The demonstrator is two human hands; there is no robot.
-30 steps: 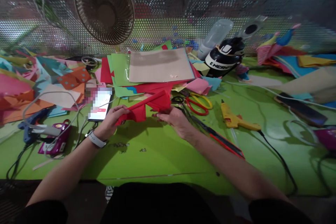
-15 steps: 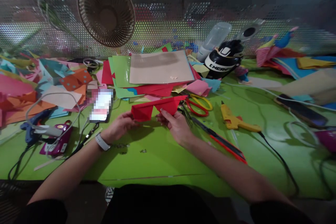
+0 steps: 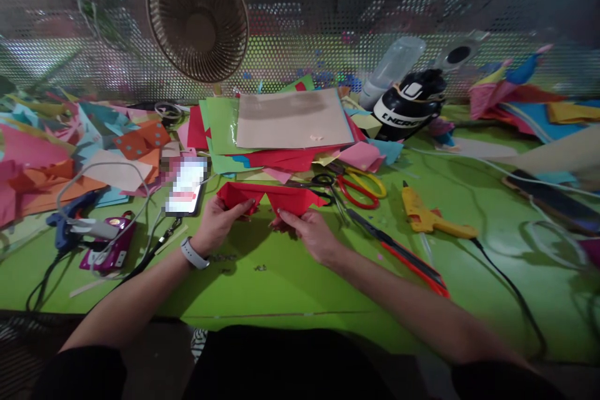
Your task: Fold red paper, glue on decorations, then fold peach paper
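Note:
A folded red paper (image 3: 267, 190) with a notch in its lower edge is held up over the green table (image 3: 281, 287). My left hand (image 3: 220, 222), with a pale watch band at the wrist, grips the paper's left part, thumb on the front face. On the right part, my right hand (image 3: 309, 231) pinches the paper with its thumb near the notch. Just right of that hand lie scissors with red handles (image 3: 359, 192) and ones with yellow handles (image 3: 375, 181). Behind the red paper is a stack of coloured sheets (image 3: 293, 119).
Left are a lit phone (image 3: 186, 187), a blue glue gun (image 3: 68, 225), a purple device (image 3: 110, 244) and paper scraps. Right are a red-black cutter (image 3: 403, 256), a yellow glue gun (image 3: 431, 215) and a black bottle (image 3: 407, 106). A fan (image 3: 199, 19) stands behind.
The red paper has come lower and its notch has shifted slightly left. My left hand has its thumb across the front now. The whole view has shifted a little.

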